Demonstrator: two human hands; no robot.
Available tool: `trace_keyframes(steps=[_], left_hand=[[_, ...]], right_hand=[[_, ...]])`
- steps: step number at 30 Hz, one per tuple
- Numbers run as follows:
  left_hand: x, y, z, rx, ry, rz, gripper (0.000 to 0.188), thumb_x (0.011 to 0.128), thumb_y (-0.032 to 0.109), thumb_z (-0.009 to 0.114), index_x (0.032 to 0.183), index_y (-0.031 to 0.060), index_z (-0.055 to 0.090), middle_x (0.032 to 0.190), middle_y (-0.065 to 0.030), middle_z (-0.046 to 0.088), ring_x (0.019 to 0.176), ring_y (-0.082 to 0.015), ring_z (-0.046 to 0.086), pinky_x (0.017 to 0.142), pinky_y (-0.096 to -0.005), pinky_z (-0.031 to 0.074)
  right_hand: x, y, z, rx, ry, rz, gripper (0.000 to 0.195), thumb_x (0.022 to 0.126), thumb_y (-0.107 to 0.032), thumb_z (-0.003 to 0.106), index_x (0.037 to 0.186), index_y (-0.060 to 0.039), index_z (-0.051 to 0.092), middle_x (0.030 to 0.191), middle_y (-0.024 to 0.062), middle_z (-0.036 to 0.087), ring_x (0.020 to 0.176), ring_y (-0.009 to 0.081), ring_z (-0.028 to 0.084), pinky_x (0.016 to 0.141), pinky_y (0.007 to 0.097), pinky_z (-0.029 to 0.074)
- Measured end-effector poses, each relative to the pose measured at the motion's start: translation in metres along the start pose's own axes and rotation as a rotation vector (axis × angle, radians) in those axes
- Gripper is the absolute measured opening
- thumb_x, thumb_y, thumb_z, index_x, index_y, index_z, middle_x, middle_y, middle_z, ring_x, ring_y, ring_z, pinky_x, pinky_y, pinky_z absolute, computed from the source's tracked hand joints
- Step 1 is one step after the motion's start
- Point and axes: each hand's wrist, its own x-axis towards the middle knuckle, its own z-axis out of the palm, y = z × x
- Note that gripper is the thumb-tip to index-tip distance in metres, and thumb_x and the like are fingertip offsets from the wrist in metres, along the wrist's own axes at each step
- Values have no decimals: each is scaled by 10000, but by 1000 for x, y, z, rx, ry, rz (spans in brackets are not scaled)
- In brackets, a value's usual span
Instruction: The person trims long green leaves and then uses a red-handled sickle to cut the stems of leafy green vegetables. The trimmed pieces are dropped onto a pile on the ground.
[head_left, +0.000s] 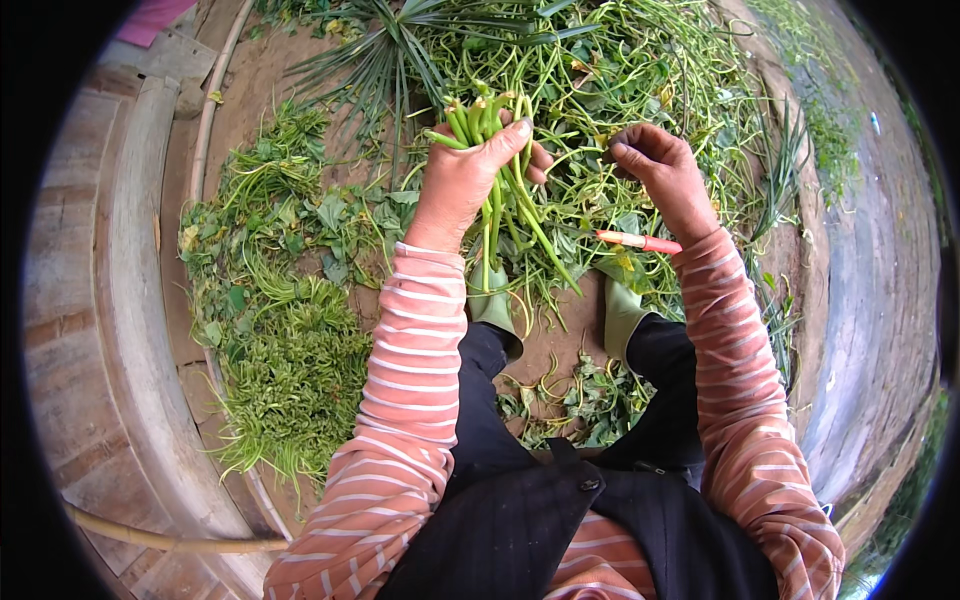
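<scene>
My left hand (480, 161) is closed round a bunch of thick green stems (472, 120), cut ends up, with longer stems hanging down from it. To the right, my right hand (656, 157) is held up with thumb and forefinger close together; whether a thin stalk is between them cannot be told. Below that hand lies a red-orange implement (641, 241) with a pointed end, beside my sleeve cuff. Behind both hands spreads a large tangle of green vines (622, 75) with some yellowed leaves.
Bundled green stems (292, 360) are heaped on the left. A fan-shaped palm leaf (401, 45) lies at the top. Loose leaves (600, 401) are on the soil between my legs, behind two green boots (626, 315). A bamboo pole (214, 97) runs along the left edge.
</scene>
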Motion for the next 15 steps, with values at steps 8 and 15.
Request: trace_keyframes(steps=[8, 15], left_hand=[[-1, 12, -19, -47, 139, 12, 128, 827, 137, 576, 821, 11, 555, 639, -106, 603, 510, -161, 581, 462, -251, 475], [-4, 12, -32, -50, 129, 44, 105, 826, 124, 571, 839, 24, 542, 594, -89, 572, 459, -147, 537, 431, -243, 448]], right_hand=[[12, 115, -39, -533, -96, 148, 211, 741, -142, 614, 882, 15, 607, 750, 100, 636, 660, 171, 595, 644, 288, 478], [-29, 221, -48, -1243, -121, 344, 256, 729, -129, 541, 964, -28, 554, 1026, 189, 536, 975, 331, 522, 844, 396, 424]])
